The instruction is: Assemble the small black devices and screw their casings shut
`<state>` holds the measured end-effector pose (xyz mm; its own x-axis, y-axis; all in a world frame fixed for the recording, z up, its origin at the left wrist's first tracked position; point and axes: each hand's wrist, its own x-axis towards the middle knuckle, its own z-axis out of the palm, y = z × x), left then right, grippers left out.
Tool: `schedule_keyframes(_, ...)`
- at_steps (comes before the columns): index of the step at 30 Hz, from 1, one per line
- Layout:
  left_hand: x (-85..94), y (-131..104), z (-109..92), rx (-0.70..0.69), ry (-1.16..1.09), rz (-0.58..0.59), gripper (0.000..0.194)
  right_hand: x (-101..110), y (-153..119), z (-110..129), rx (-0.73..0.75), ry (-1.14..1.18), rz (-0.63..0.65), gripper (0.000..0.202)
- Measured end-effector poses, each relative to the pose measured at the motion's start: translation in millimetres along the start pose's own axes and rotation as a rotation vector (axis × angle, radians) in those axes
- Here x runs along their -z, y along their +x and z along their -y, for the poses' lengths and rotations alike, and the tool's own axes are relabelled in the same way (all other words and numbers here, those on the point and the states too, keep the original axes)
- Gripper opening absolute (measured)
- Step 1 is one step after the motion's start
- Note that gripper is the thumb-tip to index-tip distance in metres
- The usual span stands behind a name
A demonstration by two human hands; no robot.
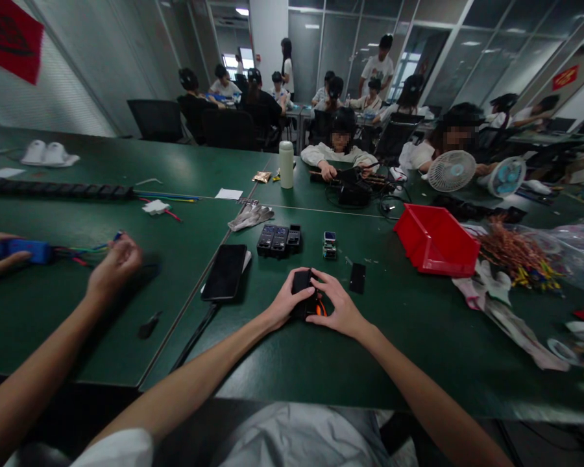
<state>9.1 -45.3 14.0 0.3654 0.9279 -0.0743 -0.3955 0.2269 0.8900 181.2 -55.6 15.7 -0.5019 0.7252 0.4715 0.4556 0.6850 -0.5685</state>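
Note:
Between my two hands sits a small black plastic case (302,285) with something orange at its right side. My left hand (286,299) grips the case from the left, thumb across its face. My right hand (338,303) holds the right edge, fingers curled around the orange part (322,307). Just beyond are several black modules (278,240) side by side, and a small module with a bare green board (329,245). A flat black plate (357,277) lies to the right of my right hand. Left of my hands rests a black smartphone (224,272) with a cable.
A co-worker's hands (117,259) at the left hold a blue wired part (26,251). A red bin (435,240), copper wires (520,250) and gloves (509,318) lie to the right. Farther back stand a pale green bottle (286,165) and another glove (250,216).

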Motion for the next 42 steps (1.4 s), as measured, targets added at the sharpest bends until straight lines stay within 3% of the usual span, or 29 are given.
schedule_keyframes(10,1.4,2,3,-0.022,0.014,-0.051,0.055,4,1,1,-0.005,-0.019,0.028,0.076)
schedule_keyframes(15,8.2,6,-1,-0.003,-0.013,-0.07,0.057,4,-1,-3,-0.141,-0.087,-0.072,0.041)
schedule_keyframes(18,10.9,8,-2,0.021,-0.047,-0.079,0.058,3,-2,-7,-0.259,-0.151,-0.014,0.03)
schedule_keyframes(23,10.1,8,-2,0.005,-0.066,-0.073,0.059,4,-2,-5,-0.33,-0.237,0.207,0.041)
schedule_keyframes(27,9.3,7,-3,0.015,-0.089,-0.076,0.06,6,-1,1,-0.332,-0.245,0.249,0.06)
schedule_keyframes(29,9.7,8,-3,0.017,-0.099,-0.079,0.06,5,-2,1,-0.34,-0.24,0.246,0.059)
schedule_keyframes(34,13.0,10,0,0.017,-0.087,-0.108,0.057,1,-4,-6,-0.425,-0.227,0.124,0.05)
schedule_keyframes(42,14.0,10,2,0.035,-0.061,-0.14,0.058,9,-1,-18,-0.445,-0.096,-0.269,0.019)
